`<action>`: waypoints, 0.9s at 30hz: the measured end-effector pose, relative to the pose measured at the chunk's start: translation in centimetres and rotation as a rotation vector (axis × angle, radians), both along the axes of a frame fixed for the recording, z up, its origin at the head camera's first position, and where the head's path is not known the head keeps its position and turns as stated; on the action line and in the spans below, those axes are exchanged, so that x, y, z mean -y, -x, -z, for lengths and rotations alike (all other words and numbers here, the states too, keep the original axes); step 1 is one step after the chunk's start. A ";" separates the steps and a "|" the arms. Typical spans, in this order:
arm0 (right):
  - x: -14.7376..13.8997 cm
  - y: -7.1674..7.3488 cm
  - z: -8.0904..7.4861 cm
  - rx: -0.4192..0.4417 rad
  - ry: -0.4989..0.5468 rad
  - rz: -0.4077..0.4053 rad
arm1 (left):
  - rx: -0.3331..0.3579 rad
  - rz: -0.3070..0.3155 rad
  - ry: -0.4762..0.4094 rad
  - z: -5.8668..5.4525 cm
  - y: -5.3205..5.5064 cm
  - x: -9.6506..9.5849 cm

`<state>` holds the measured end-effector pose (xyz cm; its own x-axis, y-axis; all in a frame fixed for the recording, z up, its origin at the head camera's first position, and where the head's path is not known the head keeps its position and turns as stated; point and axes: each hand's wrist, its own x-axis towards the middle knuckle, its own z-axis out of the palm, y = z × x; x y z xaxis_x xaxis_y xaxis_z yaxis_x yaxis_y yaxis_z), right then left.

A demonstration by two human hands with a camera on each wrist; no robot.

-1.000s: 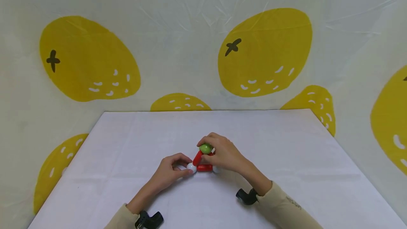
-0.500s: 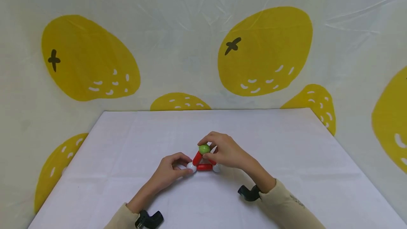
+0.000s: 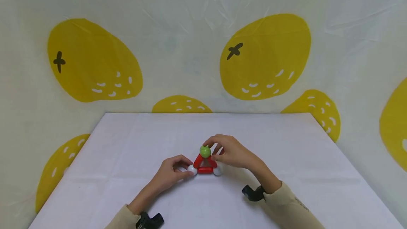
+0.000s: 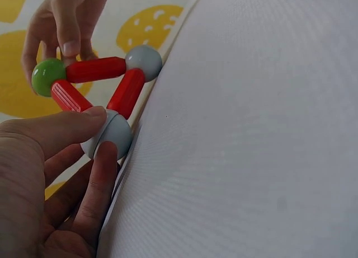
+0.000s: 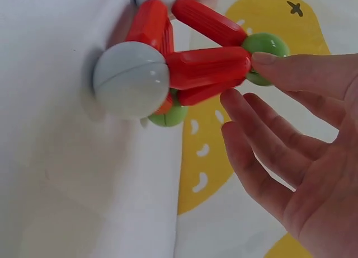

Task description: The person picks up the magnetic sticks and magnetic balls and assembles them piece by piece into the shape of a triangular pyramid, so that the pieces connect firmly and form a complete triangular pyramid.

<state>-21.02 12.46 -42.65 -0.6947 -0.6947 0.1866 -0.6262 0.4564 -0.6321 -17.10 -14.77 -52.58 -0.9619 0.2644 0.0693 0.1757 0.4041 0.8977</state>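
A small pyramid of red rods (image 3: 205, 170) joined by balls stands on the white table. At its top sits a green ball (image 3: 205, 151). My left hand (image 3: 173, 168) pinches the white ball (image 4: 121, 130) at the left corner between thumb and fingers. The right corner has another white ball (image 5: 130, 79), resting on the tabletop. Behind the rods, a second green ball (image 5: 168, 116) shows partly in the right wrist view. My right hand (image 3: 233, 151) is beside the top with loosely spread fingers, its thumb tip overlapping the top ball in the right wrist view.
The white-covered table (image 3: 286, 133) ends at a straight back edge. Beyond it hangs a pale cloth (image 3: 184, 45) printed with large yellow fruit shapes. A dark wrist camera (image 3: 253, 193) sits at the right sleeve and another (image 3: 150, 221) at the left.
My right hand has loosened from the top green ball and drawn slightly to the right, uncovering the right rod and right white ball. My left hand keeps its pinch on the left white ball.
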 end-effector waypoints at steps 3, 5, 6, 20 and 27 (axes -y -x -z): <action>-0.1 0.0 0.4 0.017 0.000 -0.014 | -0.008 0.006 -0.004 0.2 0.0 -0.1; -0.1 0.0 0.5 0.026 0.000 -0.010 | -0.014 0.011 -0.008 0.3 0.1 -0.3; -0.1 -0.1 0.6 0.029 0.000 -0.006 | -0.016 0.014 -0.009 0.4 0.1 -0.4; -0.4 -0.2 0.9 0.047 -0.006 0.000 | -0.012 0.013 -0.009 0.6 -0.2 -0.6; -0.3 -0.3 0.9 0.051 -0.016 -0.006 | -0.017 0.006 -0.013 0.6 -0.4 -0.5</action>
<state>-20.70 12.79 -43.57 -0.6991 -0.7012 0.1398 -0.5959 0.4632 -0.6560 -16.68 -14.22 -53.21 -0.9590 0.2691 0.0885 0.1930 0.3916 0.8997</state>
